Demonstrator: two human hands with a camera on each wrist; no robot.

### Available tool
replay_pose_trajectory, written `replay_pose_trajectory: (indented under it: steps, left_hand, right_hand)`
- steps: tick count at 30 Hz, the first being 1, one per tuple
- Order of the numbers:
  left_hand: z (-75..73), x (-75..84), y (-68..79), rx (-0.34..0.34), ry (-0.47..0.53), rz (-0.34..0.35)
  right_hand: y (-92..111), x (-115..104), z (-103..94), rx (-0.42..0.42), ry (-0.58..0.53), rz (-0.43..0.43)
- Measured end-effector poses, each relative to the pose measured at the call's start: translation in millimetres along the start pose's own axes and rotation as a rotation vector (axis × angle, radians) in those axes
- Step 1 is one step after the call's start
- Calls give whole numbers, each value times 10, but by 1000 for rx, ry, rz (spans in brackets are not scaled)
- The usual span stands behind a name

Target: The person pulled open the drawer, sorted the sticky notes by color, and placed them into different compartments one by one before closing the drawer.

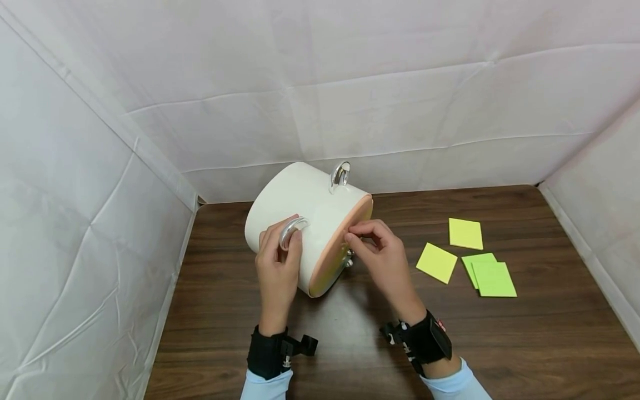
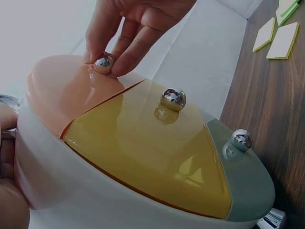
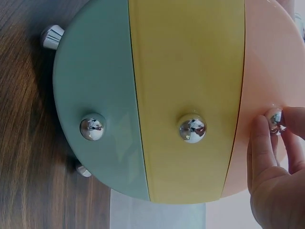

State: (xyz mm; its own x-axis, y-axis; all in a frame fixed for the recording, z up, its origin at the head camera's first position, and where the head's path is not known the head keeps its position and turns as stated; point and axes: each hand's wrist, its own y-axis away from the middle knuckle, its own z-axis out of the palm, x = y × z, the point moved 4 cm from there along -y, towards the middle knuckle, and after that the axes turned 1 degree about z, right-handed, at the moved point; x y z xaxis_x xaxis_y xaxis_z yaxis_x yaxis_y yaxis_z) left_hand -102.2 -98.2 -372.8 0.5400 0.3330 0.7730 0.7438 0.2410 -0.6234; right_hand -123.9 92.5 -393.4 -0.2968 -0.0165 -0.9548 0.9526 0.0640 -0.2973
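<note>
A round white container point(image 1: 295, 194) lies on its side on the table, its lidded face turned to the right. My left hand point(image 1: 278, 272) grips a curved silver handle point(image 1: 291, 230) on its wall. The lid has a pink section point(image 3: 267, 62), a yellow section point(image 3: 186, 62) and a green section point(image 3: 100, 76), each with a silver ball knob. My right hand point(image 1: 382, 258) pinches the pink section's knob point(image 2: 103, 63) between thumb and fingers. The yellow section's knob point(image 3: 192, 129) and the green section's knob point(image 3: 92, 127) stand untouched. All three sections sit in the container's mouth.
Two yellow sticky notes point(image 1: 465, 233) and overlapping green sticky notes point(image 1: 494, 279) lie to the right on the dark wooden table point(image 1: 550, 322). Another silver loop point(image 1: 340, 174) sticks up from the container's far side. White cloth walls point(image 1: 350, 122) close in the back and sides.
</note>
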Motion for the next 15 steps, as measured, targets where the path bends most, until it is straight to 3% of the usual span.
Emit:
replay_pose_trajectory:
  steps: [15]
  left_hand:
    - [17,-6,18,2,-14,14]
  right_hand:
    - [24,47,-19,6,4,20]
